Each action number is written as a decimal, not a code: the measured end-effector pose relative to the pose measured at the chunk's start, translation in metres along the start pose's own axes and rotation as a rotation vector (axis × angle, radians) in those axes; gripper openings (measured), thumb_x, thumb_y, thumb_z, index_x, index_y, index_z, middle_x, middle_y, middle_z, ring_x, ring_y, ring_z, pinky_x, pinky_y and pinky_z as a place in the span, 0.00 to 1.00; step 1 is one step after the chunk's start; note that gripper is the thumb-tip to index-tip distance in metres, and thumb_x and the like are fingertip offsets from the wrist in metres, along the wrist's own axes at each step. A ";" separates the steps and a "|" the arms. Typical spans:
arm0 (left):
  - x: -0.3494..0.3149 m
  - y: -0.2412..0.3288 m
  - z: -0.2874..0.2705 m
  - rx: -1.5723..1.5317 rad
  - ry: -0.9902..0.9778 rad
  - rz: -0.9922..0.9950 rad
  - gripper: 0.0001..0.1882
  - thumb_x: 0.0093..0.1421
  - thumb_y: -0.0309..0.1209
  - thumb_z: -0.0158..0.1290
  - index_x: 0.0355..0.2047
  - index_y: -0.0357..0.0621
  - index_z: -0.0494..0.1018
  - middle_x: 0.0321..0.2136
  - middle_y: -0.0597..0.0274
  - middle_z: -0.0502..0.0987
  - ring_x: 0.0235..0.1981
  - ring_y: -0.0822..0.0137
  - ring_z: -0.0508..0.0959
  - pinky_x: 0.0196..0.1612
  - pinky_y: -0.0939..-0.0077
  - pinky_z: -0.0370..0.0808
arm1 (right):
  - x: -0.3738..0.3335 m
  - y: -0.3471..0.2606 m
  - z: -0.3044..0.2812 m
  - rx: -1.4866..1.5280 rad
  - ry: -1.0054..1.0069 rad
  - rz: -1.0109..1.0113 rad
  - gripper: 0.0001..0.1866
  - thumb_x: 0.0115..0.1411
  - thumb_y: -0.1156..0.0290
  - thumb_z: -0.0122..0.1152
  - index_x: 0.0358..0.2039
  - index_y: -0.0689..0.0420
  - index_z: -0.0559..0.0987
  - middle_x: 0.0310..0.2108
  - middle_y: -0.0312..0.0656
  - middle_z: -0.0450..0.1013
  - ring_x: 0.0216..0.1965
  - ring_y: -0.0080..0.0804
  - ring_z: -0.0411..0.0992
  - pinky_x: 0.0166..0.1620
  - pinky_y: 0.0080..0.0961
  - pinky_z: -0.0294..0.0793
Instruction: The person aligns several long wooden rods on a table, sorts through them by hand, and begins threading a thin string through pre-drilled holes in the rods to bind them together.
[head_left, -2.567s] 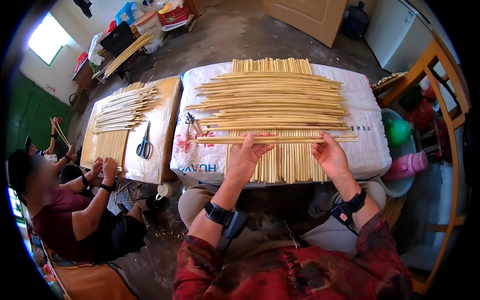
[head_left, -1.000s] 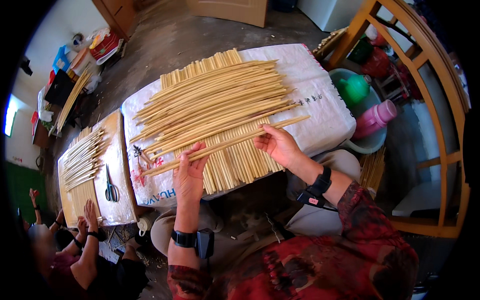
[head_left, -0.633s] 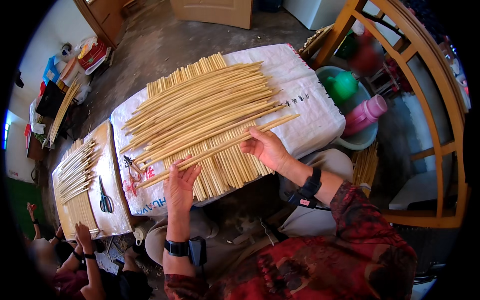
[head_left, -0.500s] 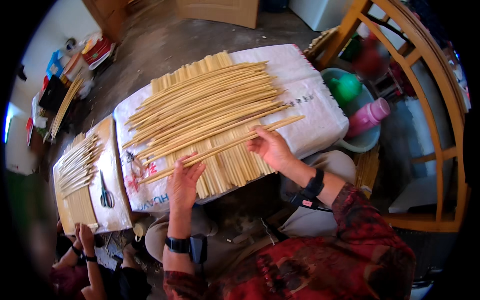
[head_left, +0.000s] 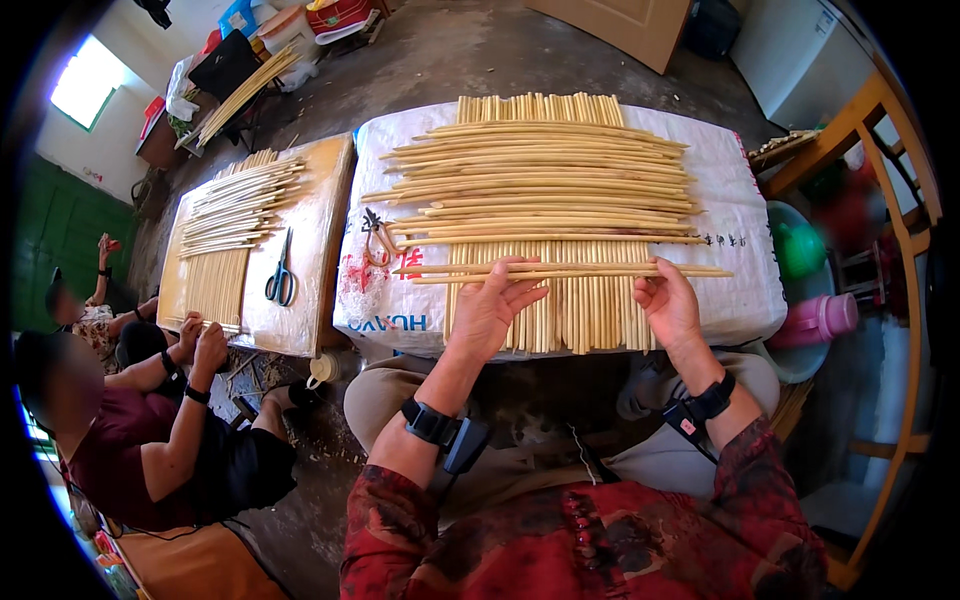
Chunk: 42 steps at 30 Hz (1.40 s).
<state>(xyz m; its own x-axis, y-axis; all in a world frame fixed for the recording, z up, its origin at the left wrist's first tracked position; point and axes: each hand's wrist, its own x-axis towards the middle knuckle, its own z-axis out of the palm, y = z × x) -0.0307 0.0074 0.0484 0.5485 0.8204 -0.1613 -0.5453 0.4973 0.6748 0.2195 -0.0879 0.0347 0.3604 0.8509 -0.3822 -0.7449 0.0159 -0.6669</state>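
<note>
My left hand [head_left: 492,308] and my right hand [head_left: 668,305] hold a pair of long, thin, pale yellow stalks [head_left: 590,270] level in front of me. The left thumb lies over them while its other fingers are partly spread; the right fingers pinch them near the right end. Just beneath, a layer of stalks laid side by side [head_left: 560,320] points away from me on the white sack cover [head_left: 735,185]. Many long stalks [head_left: 550,190] lie loosely across that layer. Brown-handled scissors [head_left: 380,245], partly overlapped by stalk ends, rest left of them.
On the left, a co-worker [head_left: 140,440] sits by a lower table [head_left: 310,220] bearing shorter stalks [head_left: 235,205] and dark scissors [head_left: 281,275]. A pale basin [head_left: 800,365] with a pink flask [head_left: 820,318] stands right, beside a wooden frame [head_left: 905,250].
My view has turned left, showing more of the co-worker. The held stalks, tilted up to the right before, now appear level. Both hands stay on them.
</note>
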 end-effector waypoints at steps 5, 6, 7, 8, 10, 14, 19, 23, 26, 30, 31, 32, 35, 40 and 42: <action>0.001 0.000 0.003 -0.019 -0.002 0.013 0.16 0.64 0.35 0.42 0.43 0.33 0.66 0.44 0.47 0.71 0.42 0.58 0.75 0.46 0.61 0.75 | 0.001 -0.003 -0.005 0.016 -0.007 0.003 0.08 0.57 0.68 0.55 0.35 0.57 0.74 0.25 0.37 0.73 0.26 0.28 0.74 0.28 0.22 0.77; 0.001 -0.001 0.003 0.012 0.017 0.014 0.16 0.64 0.35 0.42 0.43 0.34 0.66 0.44 0.46 0.71 0.42 0.57 0.75 0.46 0.60 0.74 | 0.002 -0.002 -0.007 0.024 -0.007 -0.001 0.08 0.57 0.68 0.55 0.35 0.57 0.74 0.25 0.38 0.73 0.26 0.30 0.75 0.28 0.24 0.77; 0.001 0.001 0.000 0.044 0.033 0.012 0.16 0.63 0.35 0.42 0.43 0.34 0.66 0.44 0.46 0.71 0.42 0.56 0.75 0.47 0.59 0.74 | 0.003 0.000 -0.009 0.034 -0.005 -0.008 0.08 0.57 0.68 0.55 0.35 0.58 0.74 0.25 0.40 0.74 0.26 0.31 0.75 0.28 0.25 0.78; 0.002 -0.001 -0.001 0.070 0.037 0.002 0.16 0.63 0.36 0.42 0.44 0.35 0.66 0.44 0.46 0.71 0.41 0.55 0.75 0.47 0.58 0.73 | 0.003 0.001 -0.010 0.035 -0.020 -0.005 0.08 0.57 0.69 0.55 0.35 0.58 0.74 0.26 0.40 0.73 0.26 0.32 0.75 0.28 0.25 0.78; 0.004 -0.001 -0.002 0.041 0.014 0.001 0.16 0.61 0.36 0.46 0.43 0.37 0.67 0.44 0.46 0.71 0.42 0.54 0.74 0.46 0.56 0.73 | 0.001 0.000 -0.009 0.036 -0.019 -0.037 0.08 0.57 0.69 0.55 0.36 0.58 0.73 0.27 0.40 0.73 0.26 0.33 0.75 0.29 0.27 0.78; 0.003 0.004 -0.010 0.073 0.103 -0.021 0.14 0.60 0.36 0.46 0.41 0.39 0.68 0.45 0.43 0.70 0.44 0.51 0.74 0.45 0.57 0.74 | 0.001 0.004 -0.002 0.104 -0.084 -0.036 0.10 0.57 0.68 0.55 0.37 0.57 0.72 0.30 0.41 0.73 0.28 0.34 0.75 0.30 0.28 0.78; 0.005 0.009 -0.012 0.046 0.068 -0.023 0.17 0.59 0.36 0.47 0.43 0.36 0.67 0.45 0.42 0.70 0.45 0.51 0.73 0.46 0.59 0.74 | -0.007 -0.009 0.001 0.126 -0.189 -0.044 0.13 0.59 0.66 0.53 0.40 0.60 0.71 0.33 0.44 0.73 0.32 0.35 0.75 0.33 0.28 0.78; 0.004 0.008 -0.015 0.024 0.088 -0.038 0.17 0.59 0.35 0.48 0.43 0.36 0.67 0.45 0.44 0.70 0.46 0.53 0.73 0.46 0.61 0.74 | -0.010 -0.010 0.003 0.096 -0.268 -0.068 0.16 0.60 0.63 0.52 0.42 0.63 0.70 0.35 0.44 0.73 0.32 0.34 0.75 0.35 0.27 0.77; 0.002 0.010 -0.013 0.022 0.109 -0.044 0.16 0.59 0.35 0.48 0.42 0.36 0.68 0.45 0.46 0.71 0.46 0.55 0.73 0.47 0.62 0.74 | -0.011 -0.009 0.005 0.088 -0.322 -0.101 0.17 0.60 0.62 0.52 0.43 0.63 0.70 0.37 0.44 0.72 0.34 0.33 0.75 0.37 0.27 0.77; 0.003 0.010 -0.013 0.002 0.102 -0.040 0.15 0.58 0.34 0.49 0.41 0.37 0.68 0.45 0.47 0.71 0.45 0.55 0.73 0.47 0.62 0.74 | -0.012 -0.012 0.008 0.060 -0.376 -0.091 0.17 0.60 0.62 0.51 0.44 0.62 0.69 0.39 0.44 0.71 0.36 0.31 0.74 0.39 0.28 0.76; 0.003 0.010 -0.014 -0.004 0.096 -0.037 0.15 0.58 0.34 0.49 0.41 0.37 0.69 0.45 0.47 0.71 0.45 0.56 0.74 0.47 0.62 0.74 | -0.014 -0.012 0.009 0.053 -0.385 -0.096 0.18 0.60 0.62 0.51 0.45 0.62 0.69 0.40 0.44 0.71 0.35 0.30 0.74 0.40 0.28 0.76; 0.003 0.010 -0.014 -0.008 0.090 -0.042 0.15 0.58 0.34 0.49 0.41 0.37 0.69 0.45 0.47 0.71 0.45 0.56 0.73 0.47 0.62 0.74 | -0.014 -0.012 0.008 0.056 -0.389 -0.097 0.18 0.60 0.62 0.51 0.45 0.62 0.69 0.40 0.44 0.71 0.35 0.30 0.74 0.40 0.28 0.76; 0.004 0.010 -0.014 -0.022 0.084 -0.050 0.14 0.58 0.34 0.49 0.41 0.38 0.69 0.45 0.48 0.71 0.46 0.56 0.73 0.48 0.63 0.73 | -0.013 -0.011 0.009 0.059 -0.409 -0.108 0.17 0.61 0.63 0.50 0.45 0.62 0.69 0.41 0.44 0.70 0.36 0.29 0.74 0.40 0.28 0.76; 0.003 0.009 -0.015 -0.048 0.100 -0.053 0.14 0.59 0.35 0.48 0.41 0.38 0.69 0.45 0.47 0.71 0.46 0.56 0.73 0.48 0.63 0.73 | -0.017 -0.011 0.013 0.049 -0.433 -0.131 0.15 0.61 0.65 0.49 0.45 0.61 0.69 0.42 0.46 0.69 0.36 0.30 0.73 0.41 0.29 0.76; 0.004 0.008 -0.017 -0.048 0.105 -0.046 0.14 0.59 0.35 0.49 0.41 0.38 0.69 0.46 0.48 0.71 0.46 0.56 0.73 0.48 0.63 0.73 | -0.018 -0.012 0.015 0.017 -0.445 -0.141 0.14 0.61 0.66 0.49 0.44 0.61 0.69 0.41 0.45 0.69 0.37 0.30 0.73 0.41 0.30 0.76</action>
<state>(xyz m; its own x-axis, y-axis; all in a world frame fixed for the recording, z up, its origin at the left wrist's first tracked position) -0.0435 0.0194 0.0407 0.5052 0.8205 -0.2676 -0.5527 0.5457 0.6299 0.2137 -0.0962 0.0593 0.1858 0.9823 0.0253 -0.7164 0.1530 -0.6807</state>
